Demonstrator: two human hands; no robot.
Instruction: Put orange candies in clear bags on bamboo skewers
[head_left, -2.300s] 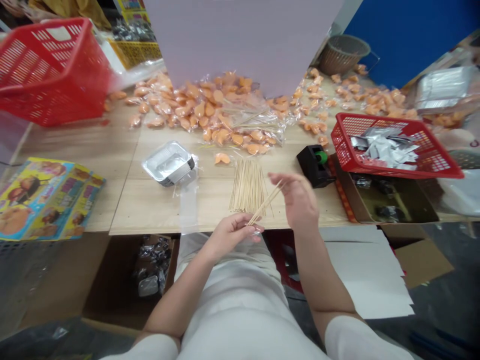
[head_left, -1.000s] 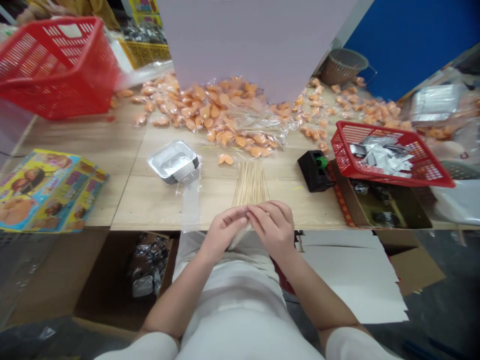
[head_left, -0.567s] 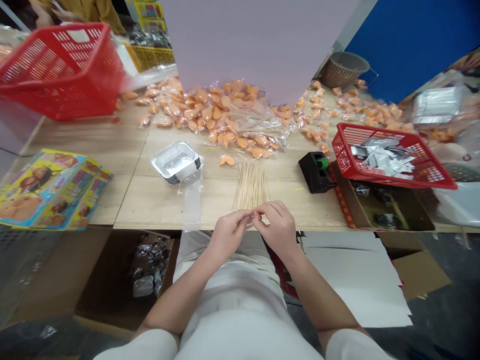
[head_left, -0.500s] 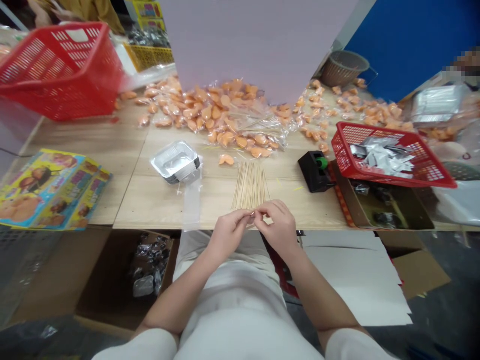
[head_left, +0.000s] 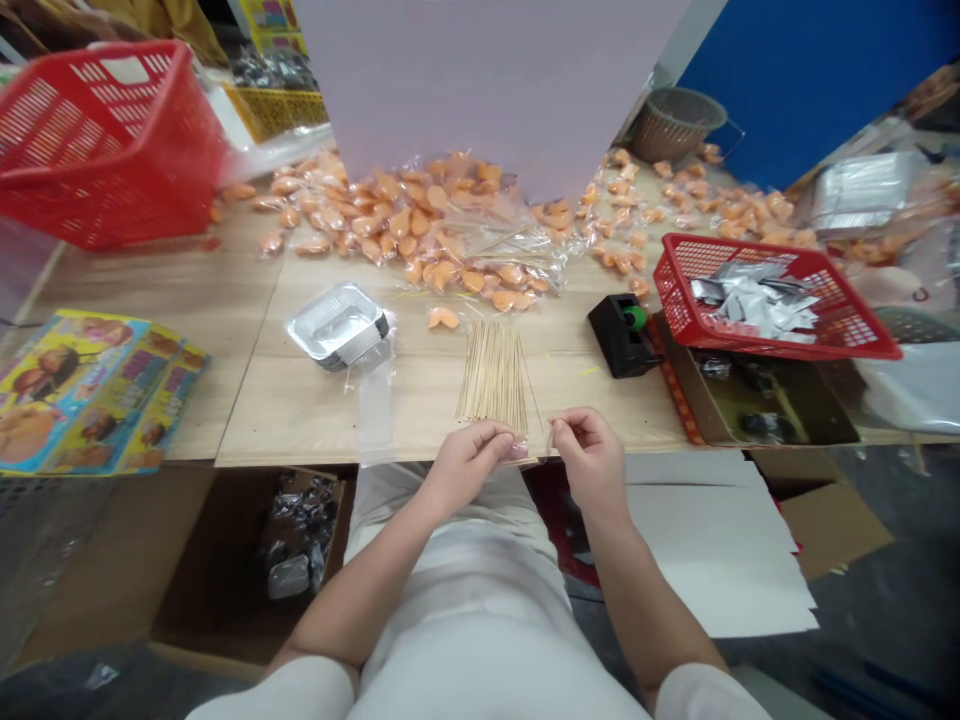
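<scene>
A row of thin wooden skewers (head_left: 493,375) lies side by side near the table's front edge, with one slanting away at the right. At its near end my left hand (head_left: 474,462) is closed in a pinch, a small shiny, clear-looking bit showing at the fingertips. To the right, and apart from it, my right hand (head_left: 592,460) also pinches with thumb and forefinger. Something thin and pale shows at those fingertips, too small to name. An orange piece in clear wrap (head_left: 442,318) rests just beyond the skewers.
Stacked foil trays (head_left: 339,325) and a clear plastic strip (head_left: 375,400) lie left. Printed boxes (head_left: 82,390) sit farther left. A black tape dispenser (head_left: 622,335) and a red basket of silvery packets (head_left: 862,310) stand right. Wrapped orange pieces (head_left: 420,215) heap behind.
My hands, which were together at the fingertips, are now apart. The right hand has moved to the right, and the left hand stays by the skewers. The whole view has shifted slightly.
</scene>
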